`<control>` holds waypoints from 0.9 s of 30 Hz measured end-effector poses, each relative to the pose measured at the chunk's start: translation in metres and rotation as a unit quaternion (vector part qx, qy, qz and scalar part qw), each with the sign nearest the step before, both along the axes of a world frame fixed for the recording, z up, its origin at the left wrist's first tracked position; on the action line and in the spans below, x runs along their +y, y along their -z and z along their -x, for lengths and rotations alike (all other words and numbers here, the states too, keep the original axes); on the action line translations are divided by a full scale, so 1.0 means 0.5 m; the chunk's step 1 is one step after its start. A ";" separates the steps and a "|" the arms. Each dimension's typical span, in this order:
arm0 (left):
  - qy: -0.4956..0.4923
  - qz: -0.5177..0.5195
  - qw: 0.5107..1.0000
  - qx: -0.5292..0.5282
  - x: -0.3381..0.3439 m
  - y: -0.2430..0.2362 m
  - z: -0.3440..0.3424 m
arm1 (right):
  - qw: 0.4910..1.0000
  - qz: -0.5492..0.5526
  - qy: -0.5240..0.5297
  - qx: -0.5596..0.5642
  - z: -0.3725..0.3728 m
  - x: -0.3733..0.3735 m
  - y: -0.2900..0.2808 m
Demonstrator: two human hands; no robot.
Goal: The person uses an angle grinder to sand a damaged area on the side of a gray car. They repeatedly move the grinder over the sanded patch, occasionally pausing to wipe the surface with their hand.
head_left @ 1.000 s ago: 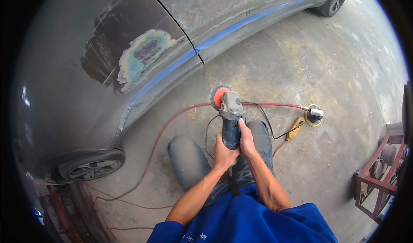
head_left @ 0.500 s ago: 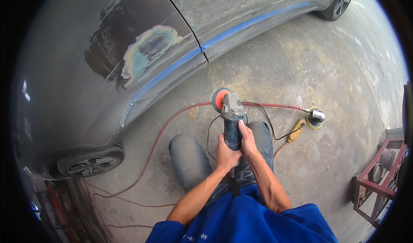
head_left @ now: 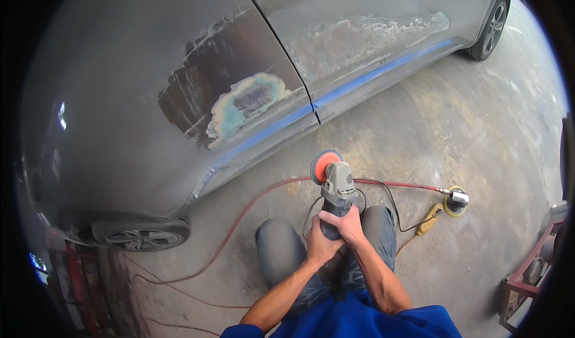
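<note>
Both of my hands are wrapped around the dark body of an angle grinder [head_left: 339,188], held above my lap with its head pointing away from me. My left hand [head_left: 321,246] grips the handle's left side and underside. My right hand [head_left: 349,224] closes around it from the right, its thumb across the top. At the grinder's head is a round orange disc [head_left: 321,166] with a dark rim, tilted and apart from the car. Beyond it stands a grey car [head_left: 138,116] with a sanded patch [head_left: 251,100] ringed in cream and pale blue.
Blue tape [head_left: 383,71] runs along the car's lower edge. On the concrete floor a red hose [head_left: 233,233] leads to a round air sander [head_left: 457,200] at right. Beside that lies a yellow power socket [head_left: 429,219] with cords. A red metal frame [head_left: 527,281] stands far right.
The view has shifted, so the car and floor things sit lower and farther right. My right thumb has moved from the switch to across the body. The disc's toothed rim now looks smooth.
</note>
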State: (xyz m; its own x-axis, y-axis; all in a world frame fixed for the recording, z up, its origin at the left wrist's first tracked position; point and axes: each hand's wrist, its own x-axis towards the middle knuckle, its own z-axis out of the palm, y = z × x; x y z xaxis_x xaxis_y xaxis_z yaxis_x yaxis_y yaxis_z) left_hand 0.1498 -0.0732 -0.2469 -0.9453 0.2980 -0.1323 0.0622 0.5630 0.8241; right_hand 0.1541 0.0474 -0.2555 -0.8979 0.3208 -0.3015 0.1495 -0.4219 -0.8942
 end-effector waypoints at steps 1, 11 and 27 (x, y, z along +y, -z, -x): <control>0.007 0.005 1.000 0.012 -0.009 -0.004 0.018 | 1.000 -0.029 -0.005 -0.009 0.025 -0.004 -0.020; -0.065 -0.013 0.984 0.167 -0.061 -0.062 0.230 | 0.983 -0.117 0.057 0.126 0.264 -0.091 -0.148; -0.031 0.038 0.966 0.254 -0.053 -0.106 0.333 | 0.975 -0.009 0.101 0.198 0.350 -0.087 -0.147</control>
State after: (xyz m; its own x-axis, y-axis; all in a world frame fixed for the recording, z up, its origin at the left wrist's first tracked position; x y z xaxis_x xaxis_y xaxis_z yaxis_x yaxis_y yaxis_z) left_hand -0.0169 -0.0998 -0.1941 -0.9099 0.2468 0.3335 0.4117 0.6363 0.6524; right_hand -0.0208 0.0041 -0.1818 -0.8612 0.5044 0.0628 -0.2925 -0.3907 -0.8728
